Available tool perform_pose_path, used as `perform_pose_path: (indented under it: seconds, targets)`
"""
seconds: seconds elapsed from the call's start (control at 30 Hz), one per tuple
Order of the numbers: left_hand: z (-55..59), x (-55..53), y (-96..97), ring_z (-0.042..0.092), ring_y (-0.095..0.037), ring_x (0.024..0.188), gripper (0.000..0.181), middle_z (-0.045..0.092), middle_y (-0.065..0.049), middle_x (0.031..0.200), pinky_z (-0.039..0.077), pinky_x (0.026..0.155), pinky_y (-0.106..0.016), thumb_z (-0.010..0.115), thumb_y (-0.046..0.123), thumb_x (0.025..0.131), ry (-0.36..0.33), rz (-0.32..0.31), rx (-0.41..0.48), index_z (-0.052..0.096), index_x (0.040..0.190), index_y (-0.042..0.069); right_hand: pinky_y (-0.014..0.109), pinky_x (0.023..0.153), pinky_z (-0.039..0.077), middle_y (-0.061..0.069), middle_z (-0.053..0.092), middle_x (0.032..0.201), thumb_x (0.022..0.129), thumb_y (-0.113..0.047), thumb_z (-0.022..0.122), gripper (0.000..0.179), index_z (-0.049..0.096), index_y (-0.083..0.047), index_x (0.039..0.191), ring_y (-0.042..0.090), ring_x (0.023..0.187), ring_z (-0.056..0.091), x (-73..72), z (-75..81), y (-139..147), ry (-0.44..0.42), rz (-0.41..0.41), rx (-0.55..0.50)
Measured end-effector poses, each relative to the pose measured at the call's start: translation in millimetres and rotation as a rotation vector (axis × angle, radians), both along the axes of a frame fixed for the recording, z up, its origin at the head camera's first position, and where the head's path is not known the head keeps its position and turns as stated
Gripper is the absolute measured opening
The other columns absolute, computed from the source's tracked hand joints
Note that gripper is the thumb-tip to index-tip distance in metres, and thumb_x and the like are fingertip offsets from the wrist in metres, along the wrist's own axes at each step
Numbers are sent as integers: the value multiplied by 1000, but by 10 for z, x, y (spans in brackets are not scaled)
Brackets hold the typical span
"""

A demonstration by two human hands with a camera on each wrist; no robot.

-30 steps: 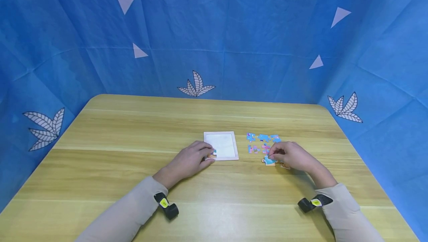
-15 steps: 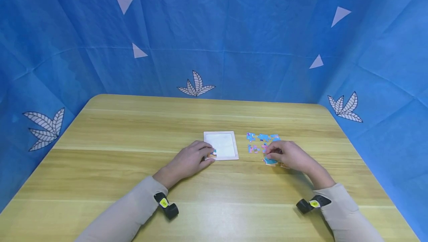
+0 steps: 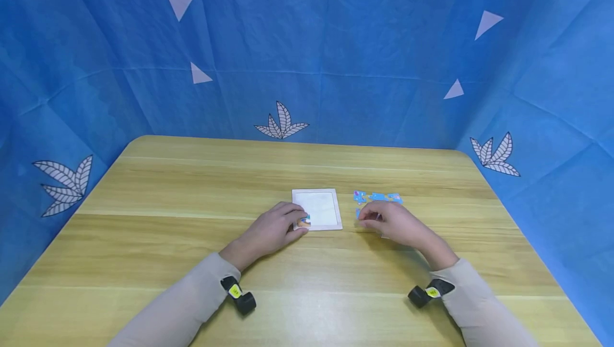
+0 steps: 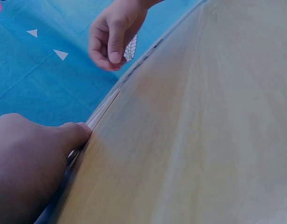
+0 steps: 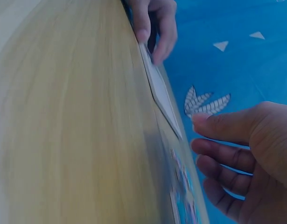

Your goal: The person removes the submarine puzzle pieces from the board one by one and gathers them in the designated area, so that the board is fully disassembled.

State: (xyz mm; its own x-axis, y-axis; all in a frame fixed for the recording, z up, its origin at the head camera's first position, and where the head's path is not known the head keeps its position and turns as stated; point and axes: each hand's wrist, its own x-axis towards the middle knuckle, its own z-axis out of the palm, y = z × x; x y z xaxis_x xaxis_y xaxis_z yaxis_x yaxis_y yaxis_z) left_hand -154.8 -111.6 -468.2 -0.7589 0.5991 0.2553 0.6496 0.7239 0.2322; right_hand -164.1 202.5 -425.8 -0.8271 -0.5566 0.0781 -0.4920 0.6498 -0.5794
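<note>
My left hand (image 3: 271, 227) holds the lower left corner of a white square puzzle tray (image 3: 318, 203), thumb at its near edge and fingers over its face. One puzzle piece (image 3: 304, 221) in orange and blue lies in that corner, partly under the fingers. To the right, my right hand (image 3: 390, 224) hovers over loose jigsaw pieces and hides several of them. Its thumb and forefinger stand apart in the right wrist view, and no piece shows between them there. A row of blue pieces (image 3: 378, 196) remains visible beyond the right hand.
A wooden table (image 3: 201, 176) carries everything. Behind it and at the sides hang blue curtains (image 3: 364, 27) with white triangles and leaf prints. Each forearm wears a black wrist camera, the left one (image 3: 246, 303) and the right one (image 3: 419, 297).
My right hand has moved left across the loose pieces, now covering the pink and lower ones that showed before. My left hand and the tray have stayed in place.
</note>
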Motion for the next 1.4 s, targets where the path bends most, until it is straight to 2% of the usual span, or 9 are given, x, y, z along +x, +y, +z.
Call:
perform_pose_path:
  seconds: [0.23, 0.5, 0.8, 1.07, 1.4]
  targets:
    - [-17, -9, -6, 51, -20, 123, 41, 59, -4, 128, 41, 106, -34, 60, 43, 97, 21, -5, 36, 66, 122, 12, 30, 73, 51, -14, 62, 86, 91, -18, 70, 5, 70, -16, 96, 7, 80, 57, -37, 24, -268, 46, 24, 22]
    - [-28, -12, -14, 50, -20, 124, 41, 58, -3, 129, 41, 106, -34, 60, 43, 96, 30, 16, 47, 66, 124, 13, 32, 76, 51, -8, 64, 94, 94, -20, 67, 15, 70, -12, 106, 9, 85, 59, -78, 16, -506, 44, 76, 31]
    - [-44, -34, -30, 51, -24, 124, 48, 59, -6, 129, 40, 107, -41, 62, 45, 95, 91, 20, 40, 64, 127, 9, 34, 79, 50, 0, 67, 101, 94, -21, 68, 21, 69, -9, 112, 17, 89, 61, -122, -6, -742, 76, 119, 44]
    - [-48, -41, -36, 48, -26, 127, 58, 57, -8, 133, 37, 109, -43, 60, 51, 94, 83, 71, -12, 60, 132, 8, 36, 86, 51, 0, 67, 108, 95, -21, 66, 22, 69, -11, 113, 16, 96, 62, -157, -47, -909, 93, 132, 69]
    - [-39, -37, -37, 47, -26, 127, 64, 55, -8, 133, 37, 108, -44, 56, 56, 94, 80, 105, -54, 59, 133, 6, 35, 83, 51, 1, 67, 105, 92, -22, 69, 21, 71, -9, 109, 17, 93, 61, -191, -95, -1091, 120, 150, 68]
